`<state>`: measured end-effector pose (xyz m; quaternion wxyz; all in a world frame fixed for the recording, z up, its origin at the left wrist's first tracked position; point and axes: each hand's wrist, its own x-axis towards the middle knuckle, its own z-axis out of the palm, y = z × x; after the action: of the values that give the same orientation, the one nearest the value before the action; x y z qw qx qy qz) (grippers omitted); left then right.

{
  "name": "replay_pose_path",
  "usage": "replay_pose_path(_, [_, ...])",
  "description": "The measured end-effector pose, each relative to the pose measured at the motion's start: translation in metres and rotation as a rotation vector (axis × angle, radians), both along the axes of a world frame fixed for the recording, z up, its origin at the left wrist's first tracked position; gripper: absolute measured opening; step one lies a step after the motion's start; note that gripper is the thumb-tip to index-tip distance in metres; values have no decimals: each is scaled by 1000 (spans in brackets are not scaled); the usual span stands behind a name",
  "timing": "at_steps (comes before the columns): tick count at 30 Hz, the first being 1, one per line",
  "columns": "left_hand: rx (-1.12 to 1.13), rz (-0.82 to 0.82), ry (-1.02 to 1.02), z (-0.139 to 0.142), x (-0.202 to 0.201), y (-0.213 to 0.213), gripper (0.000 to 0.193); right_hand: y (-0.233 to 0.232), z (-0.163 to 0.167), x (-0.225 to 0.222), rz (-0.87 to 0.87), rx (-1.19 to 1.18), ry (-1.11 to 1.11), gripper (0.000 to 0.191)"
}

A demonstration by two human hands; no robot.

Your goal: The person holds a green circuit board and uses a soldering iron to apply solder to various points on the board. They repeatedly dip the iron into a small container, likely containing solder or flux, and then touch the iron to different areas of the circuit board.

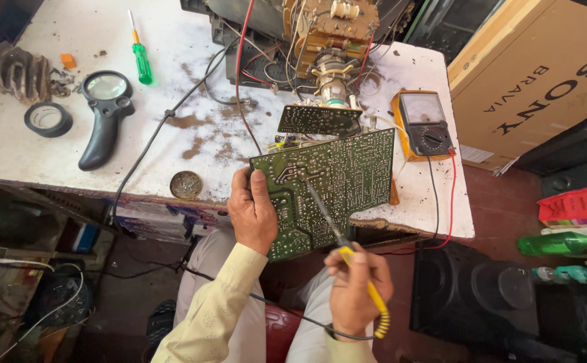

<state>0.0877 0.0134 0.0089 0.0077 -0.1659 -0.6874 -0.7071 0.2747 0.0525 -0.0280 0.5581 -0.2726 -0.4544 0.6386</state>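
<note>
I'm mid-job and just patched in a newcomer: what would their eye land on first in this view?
First, the green circuit board at centre, tilted up off the table edge in the left hand, with the right hand touching a yellow-handled soldering iron to it. Next, the orange-cased analog multimeter just right of the board on the stained white table, and the black magnifier far left.

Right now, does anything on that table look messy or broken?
Yes. The white tabletop is stained with brown patches and dark specks around the middle, and bits of debris lie by the orange block. The left hand holds the green circuit board; the right hand holds a soldering iron.
</note>
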Motion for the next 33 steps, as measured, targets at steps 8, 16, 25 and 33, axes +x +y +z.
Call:
replay_pose_path(8, [34,-7,-9,-1,-1,0,35,99,-52,87,-16,-643,657,20])
replay_pose_path(16, [32,-1,-5,0,-1,1,35,47,-40,44,117,-302,228,16])
replay_pose_path(25, [23,15,34,0,-1,1,34,9,-6,-12,183,-92,107,19])
replay_pose_path(33, [14,10,9,2,-1,0,34,1,-13,-13,163,-67,119,20])
